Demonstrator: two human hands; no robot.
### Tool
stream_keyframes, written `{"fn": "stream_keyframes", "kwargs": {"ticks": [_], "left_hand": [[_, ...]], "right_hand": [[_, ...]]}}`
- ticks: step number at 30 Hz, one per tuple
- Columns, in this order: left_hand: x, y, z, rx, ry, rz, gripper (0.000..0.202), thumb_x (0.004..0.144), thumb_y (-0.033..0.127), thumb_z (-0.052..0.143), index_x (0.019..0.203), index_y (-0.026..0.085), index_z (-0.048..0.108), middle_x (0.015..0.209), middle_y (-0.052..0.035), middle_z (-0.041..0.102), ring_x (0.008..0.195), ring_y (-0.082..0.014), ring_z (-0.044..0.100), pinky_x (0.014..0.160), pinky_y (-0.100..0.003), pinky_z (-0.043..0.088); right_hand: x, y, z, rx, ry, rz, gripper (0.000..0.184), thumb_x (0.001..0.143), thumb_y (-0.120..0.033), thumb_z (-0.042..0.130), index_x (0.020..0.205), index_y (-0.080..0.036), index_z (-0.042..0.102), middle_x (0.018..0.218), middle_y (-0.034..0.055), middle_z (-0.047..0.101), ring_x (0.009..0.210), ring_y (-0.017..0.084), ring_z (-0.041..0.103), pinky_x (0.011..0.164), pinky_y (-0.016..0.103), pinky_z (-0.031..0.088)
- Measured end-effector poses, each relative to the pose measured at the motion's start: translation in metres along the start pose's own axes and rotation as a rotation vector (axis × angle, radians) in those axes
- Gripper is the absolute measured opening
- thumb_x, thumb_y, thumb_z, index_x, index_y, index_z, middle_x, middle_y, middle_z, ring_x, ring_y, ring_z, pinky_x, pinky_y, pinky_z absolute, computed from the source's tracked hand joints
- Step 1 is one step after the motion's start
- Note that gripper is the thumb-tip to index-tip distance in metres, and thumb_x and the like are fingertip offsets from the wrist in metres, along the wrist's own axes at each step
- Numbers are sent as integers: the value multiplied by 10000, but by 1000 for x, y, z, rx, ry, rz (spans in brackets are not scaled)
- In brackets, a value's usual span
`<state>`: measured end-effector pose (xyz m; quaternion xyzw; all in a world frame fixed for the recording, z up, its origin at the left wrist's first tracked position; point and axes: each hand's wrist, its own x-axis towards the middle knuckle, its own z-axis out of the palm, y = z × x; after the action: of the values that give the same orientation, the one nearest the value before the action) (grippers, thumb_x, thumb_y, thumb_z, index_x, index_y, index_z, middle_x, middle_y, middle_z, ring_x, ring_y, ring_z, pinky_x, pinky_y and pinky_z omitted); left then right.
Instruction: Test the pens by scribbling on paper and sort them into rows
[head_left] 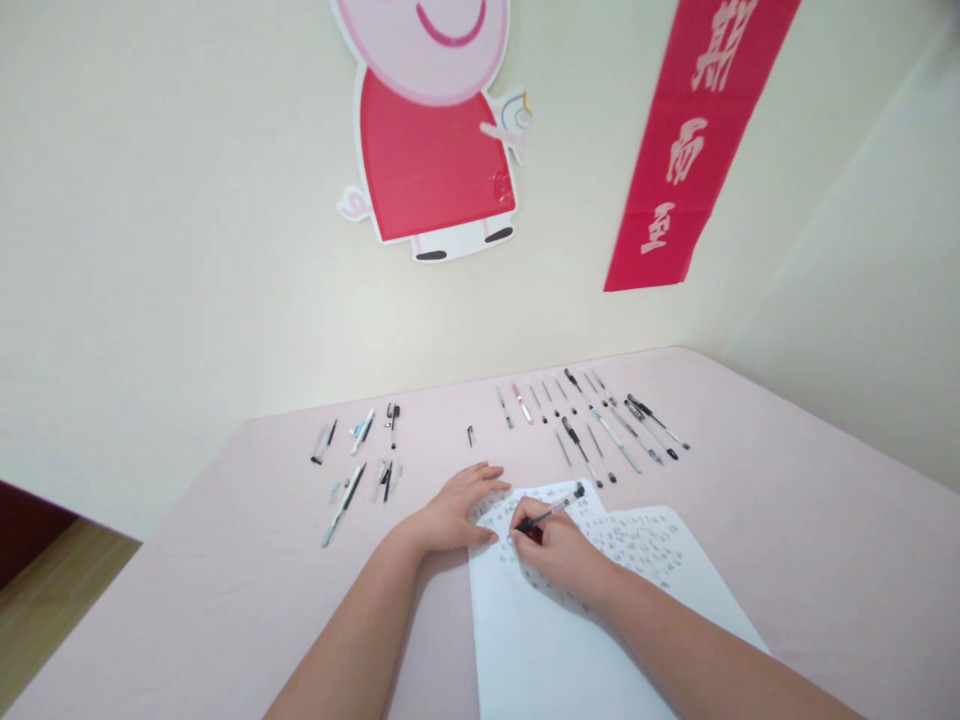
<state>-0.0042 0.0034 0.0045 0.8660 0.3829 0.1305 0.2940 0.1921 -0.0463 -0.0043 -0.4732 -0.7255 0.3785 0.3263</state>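
Note:
My right hand (pixel 559 548) grips a clear-barrelled pen (pixel 559 505) with a dark grip section, its tip down at a white sheet of paper (pixel 547 655). Rows of small handwritten marks cover the upper part of that sheet. Fingers stretched out, my left hand (pixel 461 508) lies across the sheet's upper left edge and holds nothing. A second sheet (pixel 675 545), also with handwriting on its upper part, lies partly under the first on the right. Just beyond my left hand lies a black pen cap (pixel 471 436).
Several pens and refills (pixel 600 430) lie in rows at the back right of the pink-covered table (pixel 240 560). Several pens in parts (pixel 360 430) lie at the back left. Behind the table, the wall carries a cartoon pig cutout (pixel 439 160) and a red banner (pixel 694 150).

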Motion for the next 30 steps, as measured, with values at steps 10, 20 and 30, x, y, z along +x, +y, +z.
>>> {"fn": "stream_keyframes", "kwargs": {"ticks": [10,20,30], "left_hand": [[1,-4,7,-93,135,20,501,712,370,664,1188,252,563,1343,-57,487,1289,-226,353,1086,-394,260],[8,-5,14,-239,406,-121,237,802,253,500,991,202,633,1055,-65,645,1005,-185,574,914,-349,454],[26,-26,6,-116,649,-354,234,798,214,455,968,159,607,988,-78,613,898,-176,592,818,-321,473]], "right_hand": [[3,0,-3,38,40,-31,121,706,-115,488,732,-196,574,672,-27,566,661,136,522,639,242,401],[3,1,-7,102,2,-91,232,735,-110,479,840,-195,667,858,28,657,821,163,589,777,278,440],[2,4,-5,170,44,-28,180,769,-138,483,899,-193,594,687,-27,554,625,119,498,592,227,375]]}}
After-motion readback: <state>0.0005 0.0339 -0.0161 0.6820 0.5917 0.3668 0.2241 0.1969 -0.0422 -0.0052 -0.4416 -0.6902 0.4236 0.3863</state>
